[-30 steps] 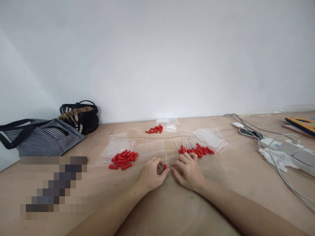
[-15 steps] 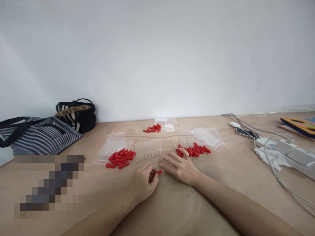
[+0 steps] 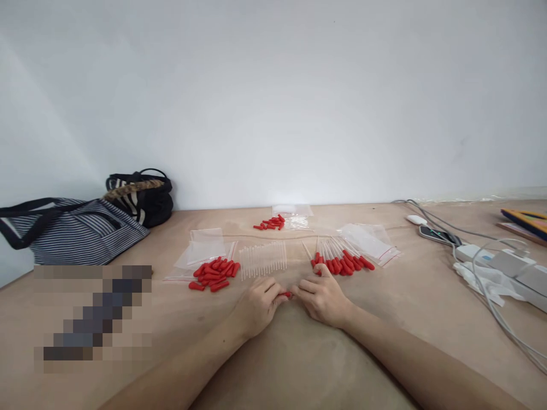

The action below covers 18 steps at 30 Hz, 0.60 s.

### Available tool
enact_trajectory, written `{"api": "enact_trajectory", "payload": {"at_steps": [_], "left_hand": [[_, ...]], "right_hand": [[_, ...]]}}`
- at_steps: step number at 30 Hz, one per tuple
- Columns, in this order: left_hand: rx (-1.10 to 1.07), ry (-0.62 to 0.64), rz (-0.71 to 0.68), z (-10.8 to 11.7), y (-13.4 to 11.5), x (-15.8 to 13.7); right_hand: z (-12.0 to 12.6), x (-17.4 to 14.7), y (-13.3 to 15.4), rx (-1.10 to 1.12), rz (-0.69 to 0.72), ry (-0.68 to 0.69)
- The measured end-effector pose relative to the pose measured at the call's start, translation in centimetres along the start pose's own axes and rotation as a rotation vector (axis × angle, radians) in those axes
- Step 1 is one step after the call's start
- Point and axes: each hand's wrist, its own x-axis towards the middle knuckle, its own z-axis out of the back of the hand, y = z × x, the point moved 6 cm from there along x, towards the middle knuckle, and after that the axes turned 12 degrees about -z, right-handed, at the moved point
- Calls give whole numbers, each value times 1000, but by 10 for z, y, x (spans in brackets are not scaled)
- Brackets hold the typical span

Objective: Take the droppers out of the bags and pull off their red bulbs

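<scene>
My left hand [image 3: 264, 302] pinches a red rubber dropper bulb [image 3: 285, 294], mostly hidden by the fingers. Against the bulb's open end, my right hand [image 3: 322, 299] is closed on a thin clear dropper tube, largely covered by its fingers now. Loose red bulbs [image 3: 213, 273] lie in a pile to the left. Beyond my hands, several clear tubes [image 3: 264, 259] are laid side by side in a row. Droppers with red bulbs on their tubes [image 3: 342, 262] lie fanned out behind my right hand.
Clear zip bags [image 3: 207, 245] lie at the left, with more bags [image 3: 370, 242] at the right. Smaller red bulbs [image 3: 270, 222] sit farther back beside thin tubes [image 3: 298, 222]. A striped bag [image 3: 85, 230] stands left; a power strip [image 3: 519, 273] with cables occupies the right.
My right hand's fingers have closed around the tube, and both hands have come closer together. The bulb and tube now meet between my fingertips. The whole view has shifted slightly.
</scene>
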Motion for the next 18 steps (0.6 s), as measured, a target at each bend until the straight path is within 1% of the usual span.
{"api": "enact_trajectory", "payload": {"at_steps": [6,8,11,15,18], "left_hand": [[-19,33,51,-4,4,-5],[-33,20,106,0,13,-10],[-43,-33,202,10,29,-19],[-84,-83,188,20,34,-22],[-52,-121,176,22,33,-21]], "right_hand": [[1,-2,-2,53,-34,28],[4,-3,-7,38,-70,18],[8,-7,-20,-1,-171,-7],[2,-10,-28,-33,-235,-12],[-7,-10,-30,-12,-298,-3]]}}
